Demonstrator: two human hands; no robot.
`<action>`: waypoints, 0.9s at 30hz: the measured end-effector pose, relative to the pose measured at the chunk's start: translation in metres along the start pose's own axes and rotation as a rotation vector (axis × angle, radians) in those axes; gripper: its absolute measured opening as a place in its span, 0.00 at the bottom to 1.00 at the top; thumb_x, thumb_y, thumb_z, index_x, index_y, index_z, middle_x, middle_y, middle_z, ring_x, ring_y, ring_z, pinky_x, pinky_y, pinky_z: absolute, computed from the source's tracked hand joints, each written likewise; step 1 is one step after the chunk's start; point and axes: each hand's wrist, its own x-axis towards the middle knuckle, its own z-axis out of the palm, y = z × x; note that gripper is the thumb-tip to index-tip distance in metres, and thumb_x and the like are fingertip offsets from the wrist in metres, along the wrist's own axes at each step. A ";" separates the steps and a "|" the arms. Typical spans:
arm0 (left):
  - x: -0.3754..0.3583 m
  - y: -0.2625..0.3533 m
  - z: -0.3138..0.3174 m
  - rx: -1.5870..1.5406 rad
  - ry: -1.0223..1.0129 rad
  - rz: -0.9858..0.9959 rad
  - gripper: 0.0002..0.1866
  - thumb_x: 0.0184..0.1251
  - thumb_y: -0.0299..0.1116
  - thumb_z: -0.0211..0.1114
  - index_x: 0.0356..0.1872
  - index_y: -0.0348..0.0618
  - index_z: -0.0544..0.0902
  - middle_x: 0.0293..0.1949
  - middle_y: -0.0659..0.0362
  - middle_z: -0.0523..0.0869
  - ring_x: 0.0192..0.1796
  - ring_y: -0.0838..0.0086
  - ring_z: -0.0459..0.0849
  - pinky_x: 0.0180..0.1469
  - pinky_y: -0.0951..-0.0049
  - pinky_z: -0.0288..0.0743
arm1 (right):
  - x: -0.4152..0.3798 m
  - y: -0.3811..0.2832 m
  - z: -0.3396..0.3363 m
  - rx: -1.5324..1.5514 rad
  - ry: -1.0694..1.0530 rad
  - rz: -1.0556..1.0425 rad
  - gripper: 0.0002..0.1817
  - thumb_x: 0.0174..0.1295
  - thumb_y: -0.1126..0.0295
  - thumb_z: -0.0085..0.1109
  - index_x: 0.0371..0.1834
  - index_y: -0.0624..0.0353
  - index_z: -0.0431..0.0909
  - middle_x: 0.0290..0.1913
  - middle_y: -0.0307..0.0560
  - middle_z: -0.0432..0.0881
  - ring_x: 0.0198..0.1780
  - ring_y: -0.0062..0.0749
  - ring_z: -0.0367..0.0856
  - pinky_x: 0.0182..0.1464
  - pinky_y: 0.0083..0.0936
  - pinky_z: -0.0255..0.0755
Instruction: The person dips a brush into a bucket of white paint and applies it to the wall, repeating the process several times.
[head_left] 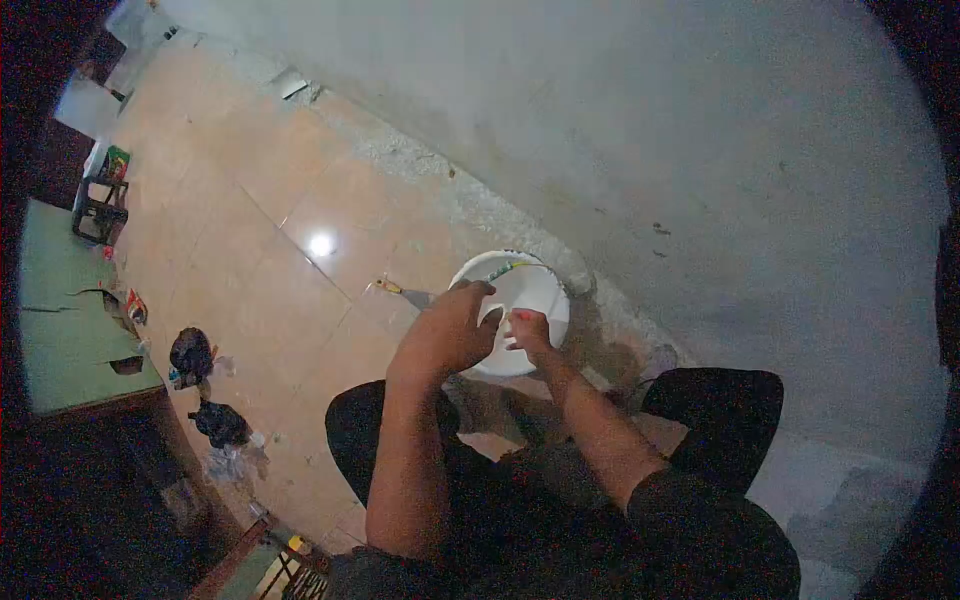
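1. Head view, the step in hand: a person squats on the tiled floor beside a grey wall, both hands over a white bucket that stands against the foot of the wall. It looks like work done inside or at the rim of the bucket, wiping or rinsing perhaps; the picture is too dim to say which.

2. Left hand: it lies over the near left rim of the bucket, fingers curled loosely downward, the back of the hand toward the camera. Whether it grips the rim or anything else I cannot tell.

3. Right hand: it sits just beside the left hand, over the bucket's near side, fingers bunched. It may pinch something small and pale, but that cannot be made out.

4. Where the bucket lies: straight ahead of the knees, under and touching both hands, tilted slightly toward the person.

5. What the next move calls for, as a judgement: a steady hold on the rim with one hand while the other works, so the light bucket does not tip.

6. Around: a small yellow-handled tool lies on the floor left of the bucket; dark bundles lie further left near a green worktop.
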 end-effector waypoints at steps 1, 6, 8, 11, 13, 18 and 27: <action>0.002 0.000 -0.001 -0.019 -0.023 -0.033 0.18 0.61 0.33 0.61 0.51 0.36 0.76 0.52 0.43 0.78 0.55 0.50 0.76 0.59 0.61 0.69 | 0.007 0.001 0.001 0.023 0.016 0.074 0.20 0.61 0.64 0.54 0.54 0.63 0.73 0.36 0.48 0.81 0.26 0.32 0.82 0.18 0.28 0.79; 0.014 -0.012 0.008 -0.010 0.004 -0.002 0.18 0.60 0.34 0.61 0.49 0.35 0.77 0.49 0.42 0.79 0.52 0.49 0.78 0.55 0.59 0.71 | 0.032 0.014 0.012 0.234 0.057 0.108 0.17 0.62 0.68 0.54 0.52 0.64 0.73 0.37 0.48 0.80 0.26 0.34 0.82 0.17 0.29 0.78; 0.018 -0.011 0.008 0.008 -0.062 -0.067 0.19 0.60 0.35 0.61 0.51 0.36 0.76 0.51 0.42 0.78 0.54 0.50 0.77 0.58 0.59 0.69 | 0.039 0.019 0.015 0.326 0.039 0.060 0.17 0.61 0.68 0.55 0.51 0.64 0.73 0.37 0.47 0.80 0.26 0.34 0.82 0.18 0.30 0.78; 0.026 -0.005 0.010 0.016 -0.097 -0.072 0.19 0.61 0.35 0.60 0.51 0.36 0.76 0.50 0.41 0.78 0.53 0.49 0.77 0.57 0.58 0.70 | 0.072 0.043 0.017 0.305 0.104 0.064 0.16 0.60 0.70 0.57 0.50 0.64 0.73 0.36 0.47 0.80 0.26 0.36 0.82 0.20 0.31 0.79; 0.033 0.002 0.010 0.028 -0.119 -0.090 0.18 0.61 0.35 0.59 0.50 0.37 0.76 0.49 0.40 0.78 0.52 0.49 0.78 0.55 0.57 0.71 | 0.134 0.109 0.018 0.404 -0.021 0.013 0.13 0.59 0.72 0.56 0.47 0.63 0.75 0.36 0.47 0.80 0.27 0.36 0.82 0.20 0.29 0.78; 0.037 0.000 0.009 -0.034 -0.153 -0.016 0.17 0.61 0.34 0.58 0.49 0.35 0.76 0.48 0.41 0.79 0.50 0.47 0.78 0.54 0.56 0.71 | 0.108 0.106 0.052 1.486 -0.595 -0.365 0.10 0.57 0.74 0.56 0.42 0.62 0.78 0.37 0.48 0.80 0.30 0.37 0.82 0.22 0.31 0.76; 0.035 -0.020 -0.010 -0.075 0.001 -0.120 0.17 0.64 0.31 0.56 0.52 0.37 0.75 0.52 0.43 0.78 0.56 0.51 0.76 0.58 0.59 0.69 | 0.079 0.034 0.040 0.410 0.124 0.130 0.13 0.60 0.64 0.57 0.45 0.58 0.74 0.38 0.46 0.79 0.27 0.39 0.83 0.21 0.35 0.77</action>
